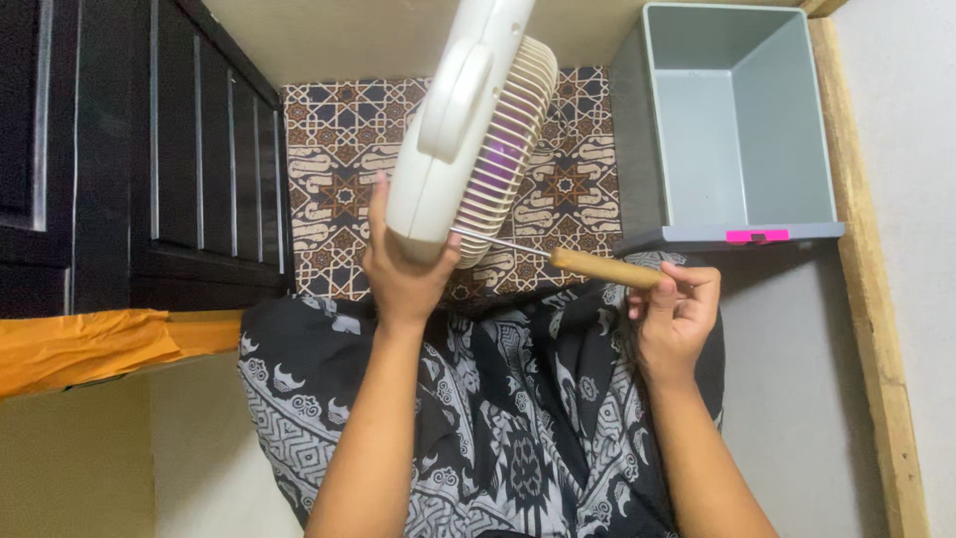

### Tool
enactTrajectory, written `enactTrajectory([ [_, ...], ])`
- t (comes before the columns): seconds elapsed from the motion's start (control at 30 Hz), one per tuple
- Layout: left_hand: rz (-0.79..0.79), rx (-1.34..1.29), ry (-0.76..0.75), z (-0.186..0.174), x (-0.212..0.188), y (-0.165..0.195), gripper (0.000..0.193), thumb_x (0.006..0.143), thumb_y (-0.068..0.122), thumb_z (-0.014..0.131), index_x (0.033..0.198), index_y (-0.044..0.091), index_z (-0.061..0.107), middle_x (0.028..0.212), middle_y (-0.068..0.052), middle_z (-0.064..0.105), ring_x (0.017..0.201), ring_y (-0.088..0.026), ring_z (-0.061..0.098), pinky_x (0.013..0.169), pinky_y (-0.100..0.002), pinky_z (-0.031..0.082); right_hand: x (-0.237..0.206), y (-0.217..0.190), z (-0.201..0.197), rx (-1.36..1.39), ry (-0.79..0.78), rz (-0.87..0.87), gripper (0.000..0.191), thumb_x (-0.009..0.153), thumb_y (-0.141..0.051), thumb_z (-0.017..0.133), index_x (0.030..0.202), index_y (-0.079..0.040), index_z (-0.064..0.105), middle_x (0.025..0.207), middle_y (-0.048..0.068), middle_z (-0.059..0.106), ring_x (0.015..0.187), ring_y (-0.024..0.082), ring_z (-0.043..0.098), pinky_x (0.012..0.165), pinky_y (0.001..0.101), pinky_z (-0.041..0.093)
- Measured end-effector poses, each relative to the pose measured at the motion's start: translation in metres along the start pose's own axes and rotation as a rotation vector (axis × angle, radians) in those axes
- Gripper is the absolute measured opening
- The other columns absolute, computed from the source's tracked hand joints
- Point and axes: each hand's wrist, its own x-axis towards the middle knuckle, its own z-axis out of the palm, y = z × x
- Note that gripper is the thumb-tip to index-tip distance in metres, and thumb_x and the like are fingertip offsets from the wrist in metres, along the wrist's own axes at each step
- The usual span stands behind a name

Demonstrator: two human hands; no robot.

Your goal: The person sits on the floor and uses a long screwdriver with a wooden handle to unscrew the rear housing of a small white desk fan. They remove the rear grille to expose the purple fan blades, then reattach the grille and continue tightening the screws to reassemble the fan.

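Below, patterned mat — left hand grips fan, right hand grips screwdriver.

Fan: cream plastic, smooth, slightly glossy; ribbed plastic grille. Screwdriver: thin shiny metal shaft, wooden handle, smooth, matt tan. Bin: grey-green plastic, smooth, matt, with a glossy pink plastic clip on the rim. Cabinet: dark wood, glossy lacquer, reflective streaks. Floor mat: patterned, flat, matt, cloth or vinyl, cannot tell. Lap cloth: black and white printed fabric, soft, matt, wrinkled. Orange cloth: slight sheen, creased. Wooden strip at right: raw, rough, unfinished.
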Motion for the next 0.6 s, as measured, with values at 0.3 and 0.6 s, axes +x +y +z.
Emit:
enactTrajectory([
  [0.3, 0.113, 0.09, -0.001, -0.008, -0.007, 0.005, 0.076, 0.092, 0.056, 0.075, 0.141, 0.003, 0.052, 0.114, -0.019, 0.075, 0.103, -0.032, 0.078, 0.088, -0.04, 0.061, -0.001, -0.014, -0.002, -0.004, 0.074, 0.09, 0.035, 0.106, -0.035, 0.063, 0.122, -0.004, 0.054, 0.092, 0.005, 0.063, 0.071, 0.007, 0.058, 0.058, 0.0197, 0.046],
  [0.6, -0.011, 0.122, 0.019, -0.024, -0.029, 0.051, 0.085, 0.083, 0.039, 0.091, 0.147, 0.005, 0.046, 0.124, -0.022, 0.072, 0.115, -0.034, 0.074, 0.096, -0.041, 0.063, -0.02, -0.047, -0.011, 0.117, 0.069, 0.144, 0.043, 0.112, -0.026, 0.055, 0.145, 0.001, 0.061, 0.095, 0.005, 0.069, 0.079, 0.008, 0.06, 0.068, 0.0206, 0.044],
])
